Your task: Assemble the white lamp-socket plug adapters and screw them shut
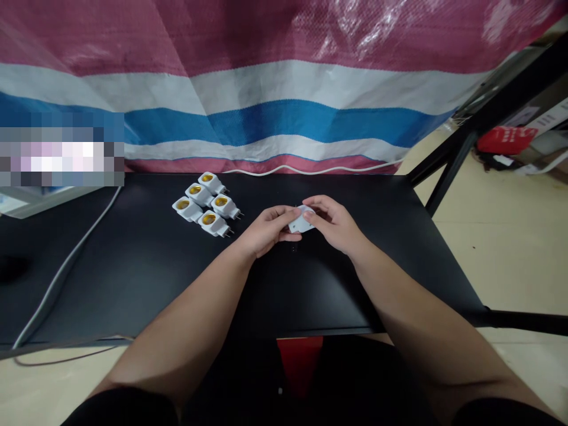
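Both the left hand (265,229) and right hand (335,223) grasped one white plastic lamp-socket adapter (302,222); five matching brass-lined adapters (199,194) lay near the worktop's (133,266) far edge.

table (133,266): five lamp-socket adapters (207,205) on it, left of centre | cable (310,170) behind table | tarp (284,77) behind cable

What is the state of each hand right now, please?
Left hand: closed, holding a white plastic adapter.
Right hand: closed, holding the same adapter.
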The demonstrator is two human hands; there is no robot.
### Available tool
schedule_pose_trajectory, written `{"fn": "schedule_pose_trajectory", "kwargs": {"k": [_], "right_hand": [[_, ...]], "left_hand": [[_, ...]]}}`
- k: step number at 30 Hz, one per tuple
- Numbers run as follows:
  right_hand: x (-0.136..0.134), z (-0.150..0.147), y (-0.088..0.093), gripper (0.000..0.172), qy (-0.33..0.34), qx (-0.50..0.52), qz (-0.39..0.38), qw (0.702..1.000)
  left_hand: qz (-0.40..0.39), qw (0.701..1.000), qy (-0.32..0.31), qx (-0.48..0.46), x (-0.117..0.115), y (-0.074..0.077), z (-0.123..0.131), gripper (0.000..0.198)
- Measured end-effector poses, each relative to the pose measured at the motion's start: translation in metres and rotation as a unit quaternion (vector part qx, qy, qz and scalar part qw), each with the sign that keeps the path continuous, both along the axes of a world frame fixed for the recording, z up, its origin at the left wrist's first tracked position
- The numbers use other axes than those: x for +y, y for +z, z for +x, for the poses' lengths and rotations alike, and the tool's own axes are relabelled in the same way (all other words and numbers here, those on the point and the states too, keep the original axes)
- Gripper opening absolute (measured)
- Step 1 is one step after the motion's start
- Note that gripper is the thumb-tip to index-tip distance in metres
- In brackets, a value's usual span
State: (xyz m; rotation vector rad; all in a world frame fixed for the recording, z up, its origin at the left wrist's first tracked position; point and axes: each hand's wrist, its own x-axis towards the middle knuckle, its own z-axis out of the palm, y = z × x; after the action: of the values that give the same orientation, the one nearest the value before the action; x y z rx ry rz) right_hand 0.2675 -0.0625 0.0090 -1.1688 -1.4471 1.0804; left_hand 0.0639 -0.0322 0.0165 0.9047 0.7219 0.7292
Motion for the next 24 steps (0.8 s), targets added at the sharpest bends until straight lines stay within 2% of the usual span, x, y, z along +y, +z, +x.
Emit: {"fn": "schedule_pose_trajectory", "kwargs": {"k": [3, 6, 10, 15, 19, 24], "right_hand": [[0.002, 0.001, -0.001, 0.038, -0.013, 0.005, 0.008, 1.000], [0.003, 0.001, 0.000, 0.046, -0.016, 0.047, -0.028, 0.998], [0.004, 0.001, 0.000, 0.051, -0.011, 0.053, -0.059, 0.997], [0.006, 0.001, -0.005, 0.051, -0.014, 0.046, -0.053, 0.997], [0.007, 0.002, -0.011, 0.051, -0.030, 0.031, -0.038, 0.998], [0.005, 0.002, -0.011, 0.048, -0.042, 0.026, -0.027, 0.998]], "left_hand": [[0.004, 1.000, 0.026, -0.006, 0.001, 0.001, -0.001, 0.051], [0.013, 0.999, 0.044, -0.006, 0.002, 0.001, -0.003, 0.062], [0.018, 0.999, 0.040, -0.003, 0.004, 0.000, -0.004, 0.055], [0.003, 0.996, 0.092, 0.010, 0.006, -0.002, -0.001, 0.051], [0.041, 0.990, 0.130, 0.039, 0.008, -0.004, -0.002, 0.041], [0.061, 0.990, 0.119, 0.056, 0.009, -0.005, -0.004, 0.036]]}}
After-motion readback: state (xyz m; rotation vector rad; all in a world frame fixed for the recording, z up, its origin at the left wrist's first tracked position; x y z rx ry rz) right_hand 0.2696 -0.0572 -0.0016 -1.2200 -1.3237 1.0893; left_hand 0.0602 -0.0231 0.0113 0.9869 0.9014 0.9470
